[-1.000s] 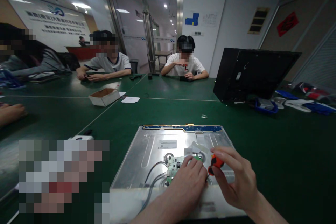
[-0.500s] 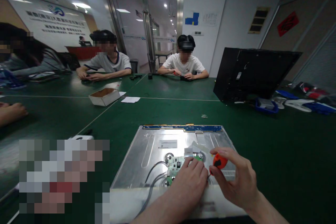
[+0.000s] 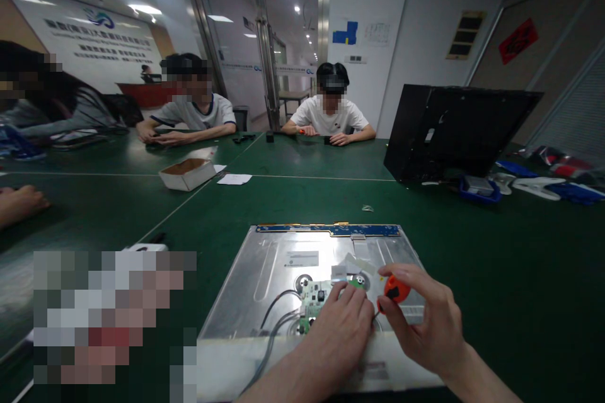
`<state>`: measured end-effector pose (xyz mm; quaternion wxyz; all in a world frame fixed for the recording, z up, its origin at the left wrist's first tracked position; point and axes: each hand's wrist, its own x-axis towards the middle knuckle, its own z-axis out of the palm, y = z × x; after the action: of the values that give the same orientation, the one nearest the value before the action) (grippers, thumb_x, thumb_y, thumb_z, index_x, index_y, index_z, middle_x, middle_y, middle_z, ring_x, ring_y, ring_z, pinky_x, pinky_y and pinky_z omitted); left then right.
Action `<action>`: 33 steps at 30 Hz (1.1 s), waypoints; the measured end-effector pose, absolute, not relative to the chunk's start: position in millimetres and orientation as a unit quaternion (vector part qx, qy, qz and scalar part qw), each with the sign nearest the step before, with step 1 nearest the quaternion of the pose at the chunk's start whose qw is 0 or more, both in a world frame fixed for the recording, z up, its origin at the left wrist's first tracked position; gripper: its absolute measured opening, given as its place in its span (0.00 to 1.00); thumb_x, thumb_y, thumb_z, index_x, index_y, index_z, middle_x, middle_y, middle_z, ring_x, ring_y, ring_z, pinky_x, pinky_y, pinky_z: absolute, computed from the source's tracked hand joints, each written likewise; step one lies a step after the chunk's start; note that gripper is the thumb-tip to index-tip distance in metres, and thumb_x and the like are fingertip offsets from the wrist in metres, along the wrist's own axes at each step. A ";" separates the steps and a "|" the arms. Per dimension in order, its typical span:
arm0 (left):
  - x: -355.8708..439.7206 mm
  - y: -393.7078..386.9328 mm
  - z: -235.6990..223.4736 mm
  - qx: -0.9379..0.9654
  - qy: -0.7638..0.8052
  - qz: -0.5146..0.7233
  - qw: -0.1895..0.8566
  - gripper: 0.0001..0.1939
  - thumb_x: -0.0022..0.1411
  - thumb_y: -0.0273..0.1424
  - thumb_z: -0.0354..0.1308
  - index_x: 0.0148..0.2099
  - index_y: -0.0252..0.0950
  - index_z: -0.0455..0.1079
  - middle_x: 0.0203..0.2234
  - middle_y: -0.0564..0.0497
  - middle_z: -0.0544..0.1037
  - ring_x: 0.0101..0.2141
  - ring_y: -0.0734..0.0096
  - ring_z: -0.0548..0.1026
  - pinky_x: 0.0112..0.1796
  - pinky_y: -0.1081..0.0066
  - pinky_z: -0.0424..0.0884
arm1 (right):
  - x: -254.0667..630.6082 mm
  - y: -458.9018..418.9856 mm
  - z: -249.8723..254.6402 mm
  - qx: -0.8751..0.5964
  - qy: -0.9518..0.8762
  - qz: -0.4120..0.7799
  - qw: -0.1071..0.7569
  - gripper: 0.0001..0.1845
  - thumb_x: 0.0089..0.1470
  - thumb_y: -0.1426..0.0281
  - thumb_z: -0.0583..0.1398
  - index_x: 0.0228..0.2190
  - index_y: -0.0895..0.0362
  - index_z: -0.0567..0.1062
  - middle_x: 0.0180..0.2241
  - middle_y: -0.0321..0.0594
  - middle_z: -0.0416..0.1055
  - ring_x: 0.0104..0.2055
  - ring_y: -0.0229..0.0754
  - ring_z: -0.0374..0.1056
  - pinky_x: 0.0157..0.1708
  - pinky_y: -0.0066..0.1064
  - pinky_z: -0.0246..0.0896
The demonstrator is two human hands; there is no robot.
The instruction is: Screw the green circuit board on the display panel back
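Observation:
A silver metal panel point(image 3: 276, 264) lies on the table before me, with a blue circuit strip point(image 3: 302, 230) along its far edge. On it sits a green circuit board point(image 3: 310, 295), partly covered by my left hand point(image 3: 347, 321). That hand is closed, fingers together and curled down onto the board; what its fingertips grip is hidden. My right hand point(image 3: 425, 321) pinches the orange and black handle of a screwdriver point(image 3: 396, 289) between thumb and fingers. Its shaft slants down to the left, and the tip disappears behind my left hand. Grey cables point(image 3: 271, 343) run from the board toward me.
A black monitor-like casing point(image 3: 458, 132) stands at the right, near blue and white clamps point(image 3: 539, 187). A small open box point(image 3: 186, 175) and white paper point(image 3: 235, 179) lie farther off at left. Co-workers sit across the green table point(image 3: 302, 192). The lower left is blurred out.
Both my hands and the screwdriver stay almost in place. Across the table, a co-worker's hand with an orange object has shifted left.

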<state>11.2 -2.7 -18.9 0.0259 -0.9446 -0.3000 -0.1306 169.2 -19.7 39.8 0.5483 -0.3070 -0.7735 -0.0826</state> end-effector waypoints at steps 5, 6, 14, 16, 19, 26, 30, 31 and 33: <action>11.2 -2.4 -19.7 -0.943 -0.308 -0.126 0.006 0.06 0.66 0.26 0.54 0.45 0.31 0.66 0.39 0.46 0.73 0.43 0.58 0.69 0.51 0.57 0.60 | 168.8 -19.1 39.0 -0.304 -0.779 -0.081 0.543 0.23 0.53 0.78 0.59 0.51 0.58 0.63 0.37 0.45 0.75 0.38 0.43 0.74 0.35 0.33 0.73; 11.5 -2.2 -19.9 -0.943 -0.307 -0.124 0.006 0.06 0.66 0.26 0.54 0.45 0.31 0.66 0.40 0.46 0.73 0.43 0.57 0.69 0.51 0.57 0.60 | 168.7 -18.8 39.2 -0.305 -0.780 -0.083 0.541 0.23 0.53 0.78 0.59 0.50 0.58 0.63 0.37 0.45 0.75 0.38 0.43 0.74 0.35 0.33 0.73; 12.5 -1.9 -16.6 -0.943 -0.308 -0.124 0.013 0.06 0.65 0.26 0.55 0.45 0.31 0.66 0.39 0.46 0.73 0.43 0.58 0.70 0.51 0.57 0.61 | 168.9 -18.1 40.9 -0.323 -0.775 -0.104 0.533 0.21 0.55 0.76 0.58 0.51 0.56 0.64 0.36 0.43 0.76 0.38 0.44 0.75 0.34 0.35 0.74; 11.5 -2.4 -14.9 -0.944 -0.306 -0.124 0.011 0.07 0.65 0.27 0.56 0.45 0.31 0.66 0.39 0.46 0.73 0.43 0.58 0.70 0.51 0.57 0.61 | 169.4 -18.2 39.9 -0.324 -0.775 -0.104 0.533 0.21 0.55 0.76 0.58 0.51 0.55 0.63 0.37 0.43 0.76 0.38 0.44 0.75 0.34 0.35 0.74; 10.0 -3.1 -13.5 -0.945 -0.302 -0.123 0.007 0.07 0.65 0.28 0.56 0.45 0.32 0.66 0.39 0.47 0.73 0.43 0.58 0.70 0.51 0.56 0.61 | 170.0 -18.3 38.3 -0.323 -0.774 -0.095 0.536 0.22 0.55 0.76 0.58 0.51 0.55 0.63 0.37 0.44 0.76 0.38 0.44 0.75 0.34 0.35 0.74; 7.7 -3.1 -9.8 -0.948 -0.297 -0.113 -0.012 0.09 0.65 0.28 0.56 0.47 0.32 0.64 0.40 0.47 0.72 0.43 0.58 0.69 0.53 0.55 0.59 | 169.2 -18.4 38.0 -0.325 -0.769 -0.093 0.542 0.23 0.55 0.75 0.58 0.53 0.56 0.62 0.37 0.44 0.76 0.38 0.45 0.75 0.34 0.37 0.74; 4.4 -3.1 -1.1 -0.946 -0.301 -0.112 -0.047 0.08 0.65 0.30 0.55 0.46 0.34 0.64 0.40 0.47 0.72 0.44 0.59 0.69 0.54 0.55 0.57 | 170.7 -18.9 34.3 -0.326 -0.769 -0.081 0.544 0.25 0.55 0.75 0.59 0.54 0.59 0.61 0.37 0.46 0.75 0.38 0.45 0.75 0.35 0.37 0.73; 2.8 -3.4 2.3 -0.945 -0.301 -0.113 -0.062 0.09 0.64 0.32 0.55 0.45 0.35 0.64 0.41 0.46 0.72 0.45 0.58 0.69 0.55 0.54 0.56 | 171.9 -19.5 32.7 -0.326 -0.767 -0.078 0.547 0.27 0.55 0.75 0.59 0.55 0.59 0.60 0.38 0.46 0.75 0.38 0.46 0.75 0.34 0.37 0.73; -1.6 -4.1 10.7 -0.943 -0.301 -0.115 -0.089 0.11 0.64 0.37 0.56 0.45 0.35 0.64 0.42 0.46 0.71 0.45 0.57 0.68 0.55 0.53 0.55 | 175.4 -21.3 29.7 -0.322 -0.762 -0.072 0.557 0.30 0.55 0.75 0.58 0.58 0.58 0.57 0.39 0.47 0.74 0.37 0.45 0.74 0.33 0.38 0.73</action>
<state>-1.6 -4.1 10.7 -0.0891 -0.9425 -0.3007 -0.1154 175.4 -21.3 29.7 0.5567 -0.3220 -0.7623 -0.0724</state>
